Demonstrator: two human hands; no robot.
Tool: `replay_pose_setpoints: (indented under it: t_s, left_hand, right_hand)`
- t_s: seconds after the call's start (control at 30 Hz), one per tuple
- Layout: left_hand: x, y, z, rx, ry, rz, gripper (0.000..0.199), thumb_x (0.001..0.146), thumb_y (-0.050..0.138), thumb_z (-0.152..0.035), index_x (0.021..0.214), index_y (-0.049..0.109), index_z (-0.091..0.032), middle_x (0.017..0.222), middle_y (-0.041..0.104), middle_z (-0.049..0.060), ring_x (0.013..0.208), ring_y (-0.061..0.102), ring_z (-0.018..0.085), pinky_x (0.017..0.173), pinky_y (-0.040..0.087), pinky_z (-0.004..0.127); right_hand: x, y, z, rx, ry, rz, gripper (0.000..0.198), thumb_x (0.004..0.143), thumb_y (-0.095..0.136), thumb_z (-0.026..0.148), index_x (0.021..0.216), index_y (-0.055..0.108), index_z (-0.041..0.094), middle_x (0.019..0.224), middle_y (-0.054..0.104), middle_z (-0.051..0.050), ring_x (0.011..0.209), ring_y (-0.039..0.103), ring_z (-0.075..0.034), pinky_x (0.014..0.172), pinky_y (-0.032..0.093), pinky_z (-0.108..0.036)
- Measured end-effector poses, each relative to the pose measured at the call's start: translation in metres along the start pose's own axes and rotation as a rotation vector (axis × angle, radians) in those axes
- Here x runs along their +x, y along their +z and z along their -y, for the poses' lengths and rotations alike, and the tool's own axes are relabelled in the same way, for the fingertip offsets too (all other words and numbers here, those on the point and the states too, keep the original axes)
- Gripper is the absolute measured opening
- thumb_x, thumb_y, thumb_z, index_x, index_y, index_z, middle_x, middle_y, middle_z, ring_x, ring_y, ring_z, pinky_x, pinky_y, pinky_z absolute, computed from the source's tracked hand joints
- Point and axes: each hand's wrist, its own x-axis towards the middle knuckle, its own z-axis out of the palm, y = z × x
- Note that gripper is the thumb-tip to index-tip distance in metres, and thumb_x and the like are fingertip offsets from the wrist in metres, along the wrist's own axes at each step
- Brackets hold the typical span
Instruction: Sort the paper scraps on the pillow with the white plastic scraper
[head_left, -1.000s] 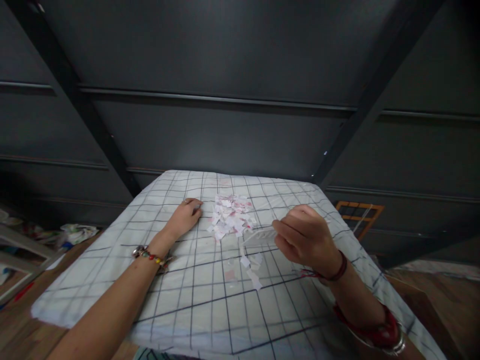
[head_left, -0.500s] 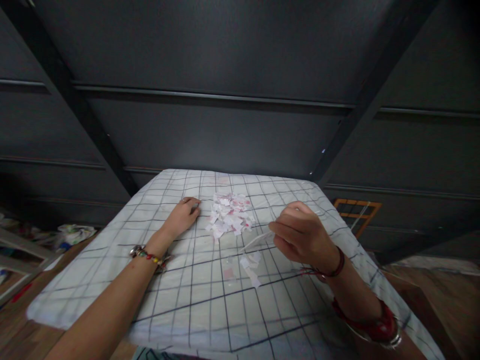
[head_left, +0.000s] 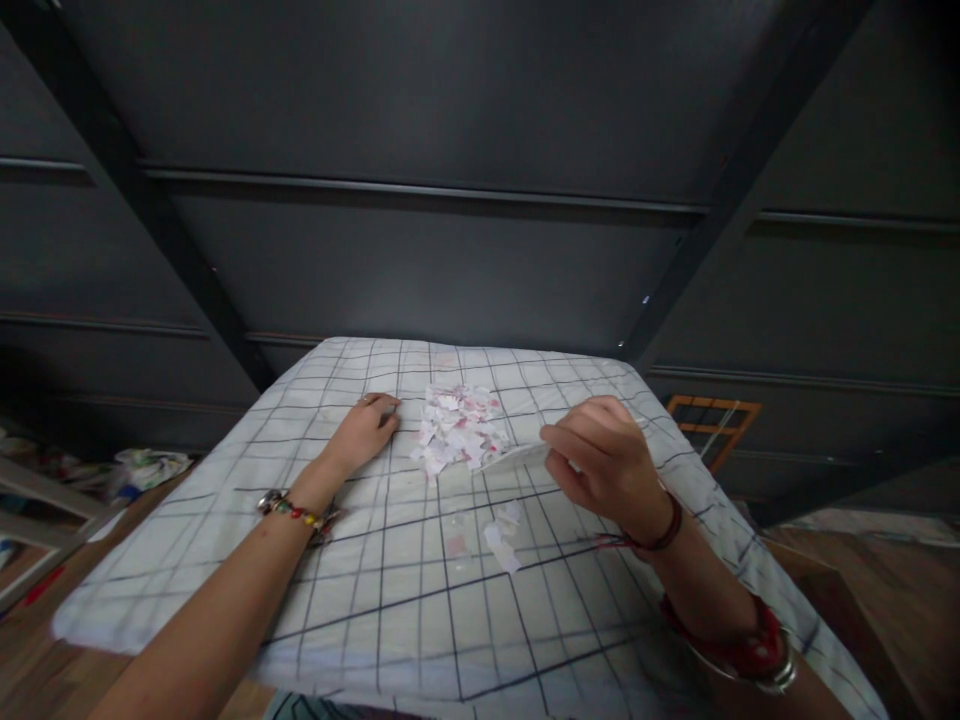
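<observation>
My left hand (head_left: 367, 432) rests on the checked cloth left of a heap of torn paper scraps (head_left: 459, 425), white with pink patches. It holds nothing, and its fingers lie loosely apart. Between the fingertips of my closed right hand (head_left: 600, 462) is a slim, pale tool that looks like tweezers (head_left: 516, 457). Its tip points left, at the lower right edge of the heap; whether it grips a scrap is too blurred to tell. Nearer to me lie a few separate white scraps (head_left: 502, 540) and, left of them, a small clear piece with a pink patch (head_left: 457, 543).
A white cloth with dark grid lines (head_left: 360, 610) covers the table. Dark panelled wall (head_left: 435, 270) rises right behind it. An orange wooden frame (head_left: 739, 430) leans beyond the right edge. On the left stands a pale rack (head_left: 45, 510) near some bags (head_left: 150, 465).
The tweezers' tip has swung up and away from the separate scraps to the heap's lower edge. Those near scraps have shifted slightly. My left hand stays in place.
</observation>
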Motion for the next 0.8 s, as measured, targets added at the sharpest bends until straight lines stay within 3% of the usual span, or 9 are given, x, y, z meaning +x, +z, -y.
replay_pose_setpoints:
  t_s: [0.17,0.8]
  left_hand:
    - [0.001,0.0016,0.0025,0.005,0.009,0.001,0.031,0.082,0.041,-0.03,0.101,0.063,-0.018,0.109,0.066,0.008,0.105,0.057,0.023,0.1,0.044,0.04]
    - [0.0002,0.0,0.0003,0.019,0.007,0.017,0.035,0.084,0.04,-0.031,0.105,0.062,-0.015,0.113,0.064,0.012,0.109,0.056,0.024,0.102,0.043,0.041]
  right_hand:
    - [-0.0014,0.0024,-0.0035,-0.119,0.042,0.033,0.018,0.076,0.048,0.006,0.071,0.058,0.02,0.059,0.05,0.001,0.065,0.041,-0.016,0.064,0.033,-0.032]
    - [-0.0002,0.0076,0.0028,-0.115,-0.005,0.075,0.019,0.079,0.046,0.007,0.07,0.057,0.02,0.059,0.051,0.001,0.063,0.039,-0.016,0.064,0.034,-0.031]
